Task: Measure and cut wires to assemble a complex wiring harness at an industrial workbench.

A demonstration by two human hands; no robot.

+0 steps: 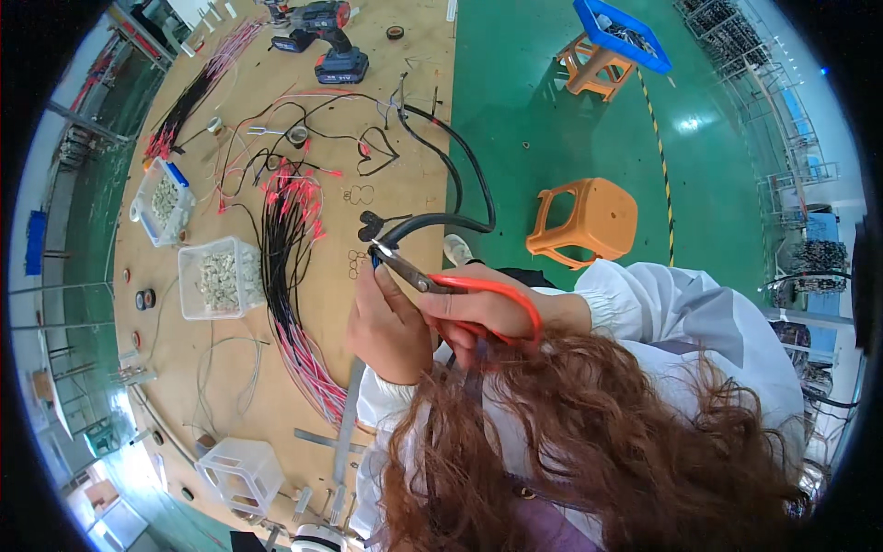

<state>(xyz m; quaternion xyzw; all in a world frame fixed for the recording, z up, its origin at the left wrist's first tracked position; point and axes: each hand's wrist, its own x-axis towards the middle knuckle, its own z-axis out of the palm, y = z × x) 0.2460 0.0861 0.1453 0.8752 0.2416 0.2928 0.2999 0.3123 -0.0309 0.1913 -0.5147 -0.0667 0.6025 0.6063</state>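
Note:
Red-handled scissors point(464, 282) are gripped in my right hand point(501, 308), its fingers wrapped round the loops. Their blades point left and meet the end of a thick black cable point(446, 219) just above my left fingertips. My left hand point(391, 331) pinches that cable end; a bit of dark blue wire shows at the fingertips, too small to make out fully. From there the cable curves right past the table edge and back up onto the table. Beside the blades lies a small black piece point(370, 224), its kind unclear.
A bundle of black wires point(280, 230) with red tips lies left of my hands. Beyond it stand clear bins point(189, 308) of small white parts. A cordless drill point(336, 41) rests at the far end of the wooden table point(322, 386). An orange stool point(598, 221) stands on the right.

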